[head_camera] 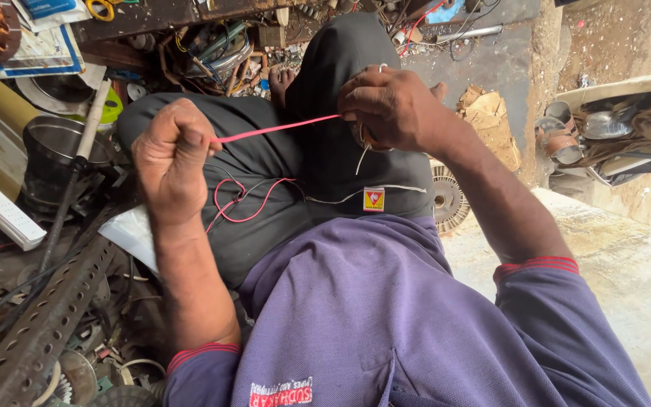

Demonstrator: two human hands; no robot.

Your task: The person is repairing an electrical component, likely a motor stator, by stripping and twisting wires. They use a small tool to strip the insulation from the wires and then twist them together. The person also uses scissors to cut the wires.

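Fisted left hand (pixel 173 154) and pinching right hand (pixel 389 109) clamp a taut pink wire (pixel 276 129) above the lap; right seemingly grips a small part too. Keep tension even, pull straight.

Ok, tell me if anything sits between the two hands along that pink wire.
Nothing visible does. The pink wire runs taut and bare from the left hand to the right hand, above the dark trousers. Its slack end loops on the lap, below the stretched part.
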